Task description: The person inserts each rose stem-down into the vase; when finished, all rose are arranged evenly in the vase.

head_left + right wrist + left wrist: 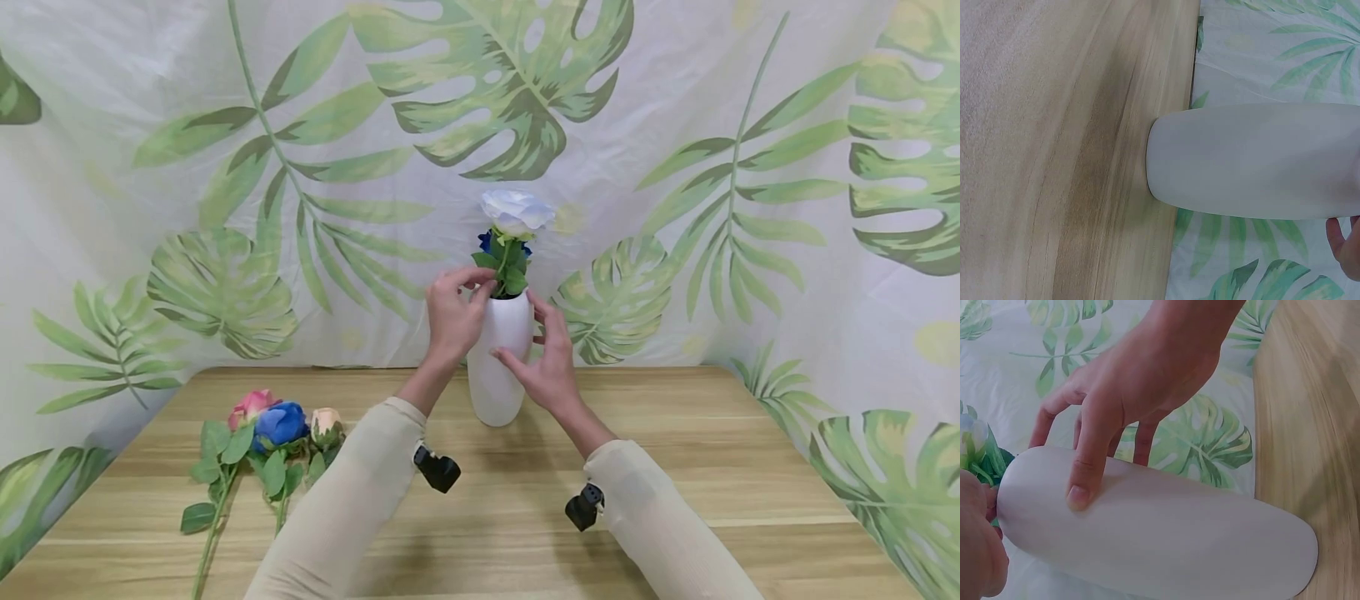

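A tall white vase stands upright near the table's back edge. My right hand holds it from the right, thumb across the front and fingers along the far side. At the vase's mouth my left hand pinches the green stem of a white artificial rose. Behind the white bloom, a blue flower shows partly. The left wrist view has the right thumb pressed on the vase, while the left fingertips are partly hidden by that hand. Leaves cover much of the stems.
On the table's left lie a pink rose, a blue rose and a peach rosebud with leafy stems. The left sleeve partly covers them. A leaf-patterned cloth hangs right behind the wooden table.
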Motion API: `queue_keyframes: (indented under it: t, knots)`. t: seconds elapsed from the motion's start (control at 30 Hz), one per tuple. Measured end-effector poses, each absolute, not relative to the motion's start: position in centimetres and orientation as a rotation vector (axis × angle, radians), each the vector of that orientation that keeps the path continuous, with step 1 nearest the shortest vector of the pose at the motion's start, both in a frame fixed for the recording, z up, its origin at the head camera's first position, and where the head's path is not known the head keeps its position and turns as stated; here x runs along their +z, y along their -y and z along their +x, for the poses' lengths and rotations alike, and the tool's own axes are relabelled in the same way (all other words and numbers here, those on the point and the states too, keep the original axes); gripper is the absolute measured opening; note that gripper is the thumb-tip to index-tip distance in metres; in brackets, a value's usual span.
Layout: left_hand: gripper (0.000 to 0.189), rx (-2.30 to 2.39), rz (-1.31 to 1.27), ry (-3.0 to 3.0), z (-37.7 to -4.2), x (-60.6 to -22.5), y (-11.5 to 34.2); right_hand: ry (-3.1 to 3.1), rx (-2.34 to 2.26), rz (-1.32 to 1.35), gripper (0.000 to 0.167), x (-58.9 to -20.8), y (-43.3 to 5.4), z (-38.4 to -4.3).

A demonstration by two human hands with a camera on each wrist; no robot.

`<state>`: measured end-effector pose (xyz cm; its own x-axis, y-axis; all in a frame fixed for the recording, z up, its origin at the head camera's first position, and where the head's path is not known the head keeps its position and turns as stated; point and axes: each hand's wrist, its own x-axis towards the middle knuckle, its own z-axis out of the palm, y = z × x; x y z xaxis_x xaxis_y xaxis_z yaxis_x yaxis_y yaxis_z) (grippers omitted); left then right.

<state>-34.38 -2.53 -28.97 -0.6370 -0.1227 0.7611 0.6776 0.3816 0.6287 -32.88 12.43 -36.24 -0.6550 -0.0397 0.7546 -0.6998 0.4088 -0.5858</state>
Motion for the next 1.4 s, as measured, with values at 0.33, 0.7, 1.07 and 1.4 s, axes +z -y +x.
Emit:
queue_keyframes:
  t: [0.33, 0.7, 1.07, 1.4]
  knots:
    - [0.011, -1.394, -0.45, 1.947, -34.0, -28.8, 4.2, 1.978, 1.264, 0.636, 0.089, -36.4, -12.3, -32.8]
    - [0.018, -1.392, -0.495, 2.077, -32.3, -28.6, 8.8, 1.96, 1.294, 0.648, 0.089, -36.4, -12.3, -33.0]
    - [0.018, -1.124, -0.601, 2.408, -29.4, -30.5, 15.1, 1.977, 1.306, 0.627, 0.088, -36.1, -12.5, -32.6]
    - [0.011, -0.959, -0.678, 2.612, -26.5, -33.5, 19.5, 1.998, 1.308, 0.618, 0.089, -36.1, -12.4, -32.7]
